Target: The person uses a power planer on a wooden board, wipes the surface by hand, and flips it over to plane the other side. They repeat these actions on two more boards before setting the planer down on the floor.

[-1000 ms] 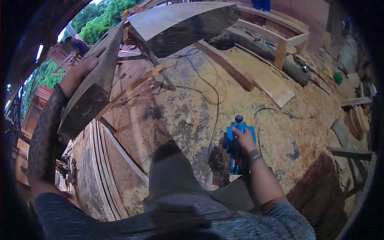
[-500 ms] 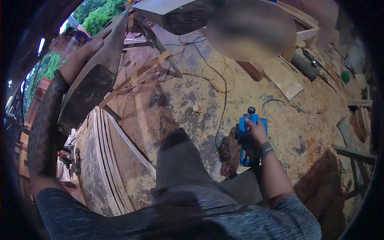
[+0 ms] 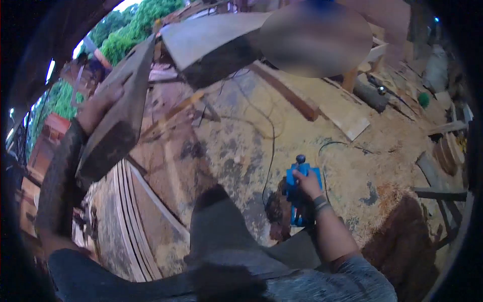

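Observation:
My right hand [image 3: 309,184] is closed round the top of a blue electric planer [image 3: 290,180], which has a dark round knob at its front. The planer is held in front of my right leg, above the dusty floor. At the left, my left hand [image 3: 102,104] lies on a long, thick, dark timber piece [image 3: 114,138], its fingers stretched along the surface and slightly blurred. The timber slants away from me, and its dark end face points towards me. I cannot see the planer's underside.
Another big timber [image 3: 216,32] lies ahead. Thin wooden strips [image 3: 132,216] stand at the left of my legs. A black cord [image 3: 273,146] runs over the sawdust-covered floor [image 3: 241,166]. Boards [image 3: 347,121] lie at the right. A blurred patch hides part of the far side.
The view has shifted, and the far timber shows more of its top. My right hand and the planer appear lower and further left. My left hand is still on the timber.

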A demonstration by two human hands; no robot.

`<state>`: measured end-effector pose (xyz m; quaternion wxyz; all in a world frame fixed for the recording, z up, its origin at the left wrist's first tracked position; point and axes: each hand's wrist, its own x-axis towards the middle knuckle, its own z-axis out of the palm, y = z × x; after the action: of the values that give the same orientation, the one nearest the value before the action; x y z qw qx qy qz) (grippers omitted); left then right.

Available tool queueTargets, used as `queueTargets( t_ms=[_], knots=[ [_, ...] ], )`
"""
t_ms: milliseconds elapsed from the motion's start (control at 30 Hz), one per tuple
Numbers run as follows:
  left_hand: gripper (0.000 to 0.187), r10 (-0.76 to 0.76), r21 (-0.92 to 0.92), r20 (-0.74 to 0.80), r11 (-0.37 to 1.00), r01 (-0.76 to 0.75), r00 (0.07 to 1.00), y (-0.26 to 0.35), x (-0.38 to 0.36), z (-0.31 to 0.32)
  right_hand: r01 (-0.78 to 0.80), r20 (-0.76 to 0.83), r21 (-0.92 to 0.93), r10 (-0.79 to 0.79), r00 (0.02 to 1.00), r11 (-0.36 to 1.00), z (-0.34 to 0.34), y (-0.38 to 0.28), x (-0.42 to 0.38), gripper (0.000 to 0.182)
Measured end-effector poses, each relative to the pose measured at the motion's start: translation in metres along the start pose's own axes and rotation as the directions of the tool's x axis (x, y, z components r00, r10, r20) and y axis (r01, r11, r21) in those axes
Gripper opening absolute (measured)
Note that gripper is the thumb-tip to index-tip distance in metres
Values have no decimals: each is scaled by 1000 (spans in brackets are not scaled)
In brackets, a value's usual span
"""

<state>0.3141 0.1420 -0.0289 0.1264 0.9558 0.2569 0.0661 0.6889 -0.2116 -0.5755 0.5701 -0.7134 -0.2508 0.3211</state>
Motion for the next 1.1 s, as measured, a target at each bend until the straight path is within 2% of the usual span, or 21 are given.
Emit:
queueTargets(
  t_ms=[33, 100, 167, 200, 267, 300, 333, 400, 500, 600, 633, 733, 767, 833, 900, 967, 1033, 1100],
  knots=[
    [95, -3, -2, 1, 1000, 3, 1000, 3, 0, 1, 10, -41, -59, -12, 999, 998, 12, 38, 19, 50],
    [95, -17, -5, 6, 1000, 17, 1000, 6, -1, 3, 72, -81, -76, -78, 994, 994, 11, 53, 35, 53],
    [95, -28, -6, 11, 1000, 28, 1000, 7, 4, 5, 164, -100, 4, -163, 982, 986, 9, 36, 27, 56],
    [95, -30, 0, 10, 1000, 30, 999, 5, 11, 6, 127, -7, -241, -133, 991, 962, -6, 14, 27, 55],
    [95, -51, 7, 18, 999, 51, 999, -4, 27, 13, -68, -74, -172, 56, 996, 983, -34, -21, 25, 52],
    [96, -54, 8, 19, 999, 54, 998, -7, 36, 16, -42, -39, -213, 35, 999, 976, -53, -58, 10, 51],
    [96, -63, 11, 19, 998, 63, 998, -8, 43, 17, 56, -162, -305, -110, 981, 951, -50, -30, 32, 55],
    [96, -57, 25, 10, 998, 57, 998, -5, 51, 21, 52, -250, -198, -101, 963, 979, -60, 7, 65, 58],
    [96, -91, 54, -10, 994, 92, 996, -5, 34, 20, 3, -328, -142, -50, 943, 990, -118, -12, 57, 65],
    [96, -111, 57, -10, 992, 111, 994, -10, 33, 27, -157, -441, -239, 37, 897, 958, -161, 4, 43, 82],
    [96, -114, 59, -13, 992, 114, 993, 0, 34, 34, -165, -499, -239, 25, 866, 957, -172, 10, 31, 80],
    [96, -113, 66, -1, 991, 112, 994, -9, 41, 38, -265, -603, -125, 139, 786, 956, -212, 46, -2, 80],
    [96, -113, 72, 2, 991, 112, 994, -8, 43, 38, -249, -721, -193, 35, 692, 949, -221, 80, -8, 81],
    [96, -123, 79, -1, 989, 123, 992, -8, 44, 41, -196, -762, -40, 97, 640, 980, -250, 123, -33, 77],
    [96, -115, 88, 7, 990, 114, 993, -4, 49, 44, -382, -908, -63, 106, 404, 922, -263, 129, -62, 76],
    [96, -121, 96, 11, 988, 119, 993, -4, 51, 48, -357, -897, 53, 202, 394, 933, -293, 154, -83, 77],
    [96, -122, 107, 11, 987, 121, 992, -2, 52, 47, -477, -978, -24, 78, 193, 879, -321, 218, -88, 78],
    [97, -129, 116, 13, 985, 127, 992, 0, 53, 47, -347, -977, 42, 110, 180, 937, -339, 212, -110, 74]
  ],
)
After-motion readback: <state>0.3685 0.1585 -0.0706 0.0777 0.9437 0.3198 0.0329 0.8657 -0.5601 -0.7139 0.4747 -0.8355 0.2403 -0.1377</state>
